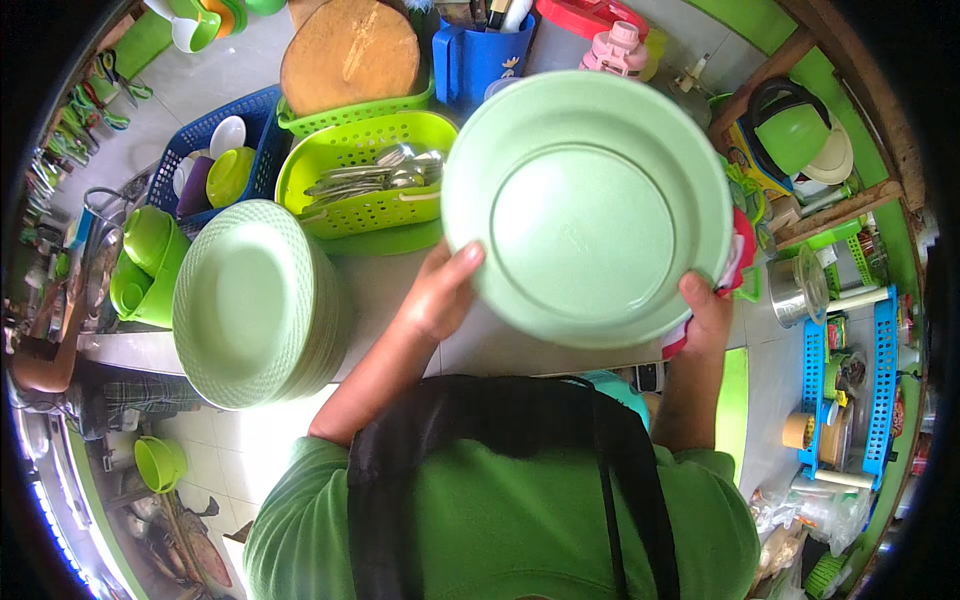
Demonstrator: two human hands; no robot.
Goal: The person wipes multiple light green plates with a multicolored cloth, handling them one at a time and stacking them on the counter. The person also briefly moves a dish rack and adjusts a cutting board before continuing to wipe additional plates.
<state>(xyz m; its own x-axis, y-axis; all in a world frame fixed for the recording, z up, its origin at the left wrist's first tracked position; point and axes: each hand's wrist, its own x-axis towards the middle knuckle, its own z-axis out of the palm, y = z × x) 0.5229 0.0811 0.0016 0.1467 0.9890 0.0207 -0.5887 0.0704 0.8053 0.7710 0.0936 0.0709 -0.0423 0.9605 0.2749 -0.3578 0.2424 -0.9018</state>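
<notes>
A round pale green plastic basin [585,225], its hollow side facing me, is held up over the counter between both hands. My left hand [444,291] grips its lower left rim, thumb on the front. On the lower right rim, my right hand [705,311] has its thumb in front, and a red and white cloth [742,247] shows behind the basin beside it. Left of my left hand stands a tall stack of pale green plates [244,300] with a woven-pattern rim. Both hands' fingers are hidden behind the basin.
Behind the plates are a lime basket of spoons and forks [360,180], a blue basket of cups [169,172] and green cups [150,262]. Farther back stand a round wooden board [349,52] and a blue pitcher [484,60]. At right sits a blue rack [814,390]. Another person's arm [49,360] shows far left.
</notes>
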